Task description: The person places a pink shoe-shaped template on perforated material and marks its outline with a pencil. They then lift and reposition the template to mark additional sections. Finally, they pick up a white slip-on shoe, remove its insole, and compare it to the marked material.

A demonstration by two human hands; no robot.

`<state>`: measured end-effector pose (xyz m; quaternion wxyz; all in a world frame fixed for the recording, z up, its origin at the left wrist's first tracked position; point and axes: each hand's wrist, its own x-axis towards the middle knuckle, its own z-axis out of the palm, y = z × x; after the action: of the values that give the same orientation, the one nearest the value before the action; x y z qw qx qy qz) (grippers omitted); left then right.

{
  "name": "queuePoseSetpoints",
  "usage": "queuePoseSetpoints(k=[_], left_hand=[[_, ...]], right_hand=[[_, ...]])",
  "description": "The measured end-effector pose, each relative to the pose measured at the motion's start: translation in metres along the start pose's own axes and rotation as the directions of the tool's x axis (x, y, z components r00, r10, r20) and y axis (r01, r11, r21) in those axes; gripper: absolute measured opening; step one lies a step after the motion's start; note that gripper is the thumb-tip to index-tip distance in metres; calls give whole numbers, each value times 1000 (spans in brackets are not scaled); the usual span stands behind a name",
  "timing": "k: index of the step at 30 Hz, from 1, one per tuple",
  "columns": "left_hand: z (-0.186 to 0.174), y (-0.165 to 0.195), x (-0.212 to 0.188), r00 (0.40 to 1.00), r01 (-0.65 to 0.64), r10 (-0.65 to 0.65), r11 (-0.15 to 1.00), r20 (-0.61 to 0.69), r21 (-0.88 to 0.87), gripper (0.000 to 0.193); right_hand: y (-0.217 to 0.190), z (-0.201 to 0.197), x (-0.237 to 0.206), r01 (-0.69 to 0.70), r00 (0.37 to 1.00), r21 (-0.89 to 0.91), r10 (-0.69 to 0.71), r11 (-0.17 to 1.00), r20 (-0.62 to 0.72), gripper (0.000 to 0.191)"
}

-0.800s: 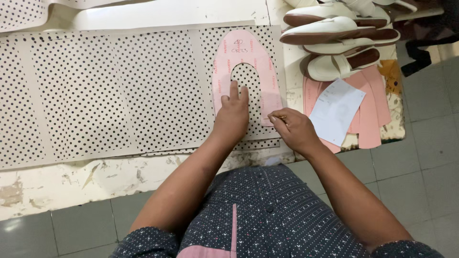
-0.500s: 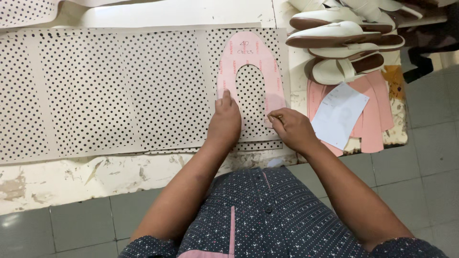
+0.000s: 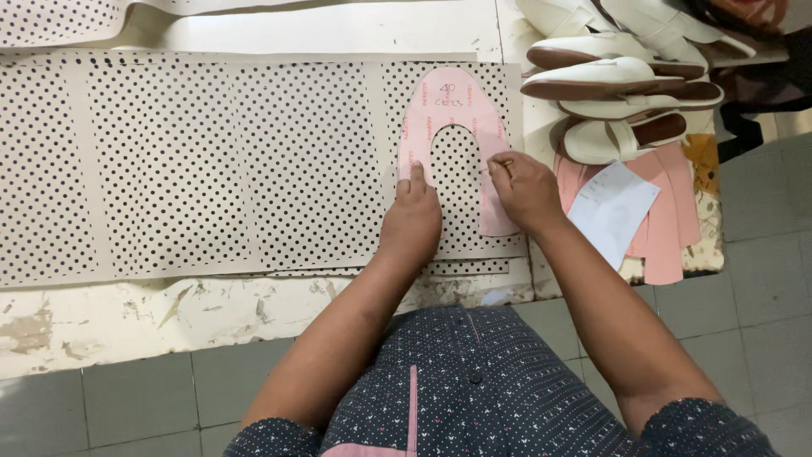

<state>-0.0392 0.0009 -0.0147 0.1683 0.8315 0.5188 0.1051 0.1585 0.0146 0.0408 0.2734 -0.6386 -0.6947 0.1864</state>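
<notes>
Left hand (image 3: 412, 222) presses flat, grip open, on the pink horseshoe-shaped pattern (image 3: 452, 106) lying on the dotted sheet (image 3: 211, 161). Right hand (image 3: 526, 190) pinches something small, too tiny to tell, at the pattern's right leg. White shoes (image 3: 617, 80) sit right of the pattern.

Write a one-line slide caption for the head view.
Left hand presses a pink horseshoe-shaped pattern flat on perforated sheet while right hand works along its inner edge.

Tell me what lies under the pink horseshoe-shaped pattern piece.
The pink pattern lies flat on a cream perforated sheet, whose dots show through its cut-out. The left hand presses its left leg; the right hand is at its right leg. The sheet beneath the pink is hidden.
</notes>
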Motion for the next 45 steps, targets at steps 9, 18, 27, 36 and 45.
queuePoseSetpoints(k=[9, 18, 27, 36, 45], left_hand=[[-7, -29, 7, 998, -56, 56, 998, -11, -16, 33], [-10, -46, 6, 999, -30, 24, 990, -45, -140, 33], [-14, -56, 9, 999, -25, 23, 993, -22, -115, 38], [-20, -58, 16, 995, 6, 3, 995, 97, -95, 36], [-8, -63, 9, 998, -47, 42, 992, -46, -115, 31]], right_hand=[[-9, 15, 20, -48, 999, -80, 49, 996, 9, 25], [-34, 26, 63, -55, 998, -127, 51, 990, -39, 22], [-55, 41, 93, -80, 996, 12, 81, 997, -43, 23], [-70, 56, 108, -91, 991, 140, 76, 986, 112, 23], [-62, 63, 77, 45, 989, 119, -61, 992, 132, 23]])
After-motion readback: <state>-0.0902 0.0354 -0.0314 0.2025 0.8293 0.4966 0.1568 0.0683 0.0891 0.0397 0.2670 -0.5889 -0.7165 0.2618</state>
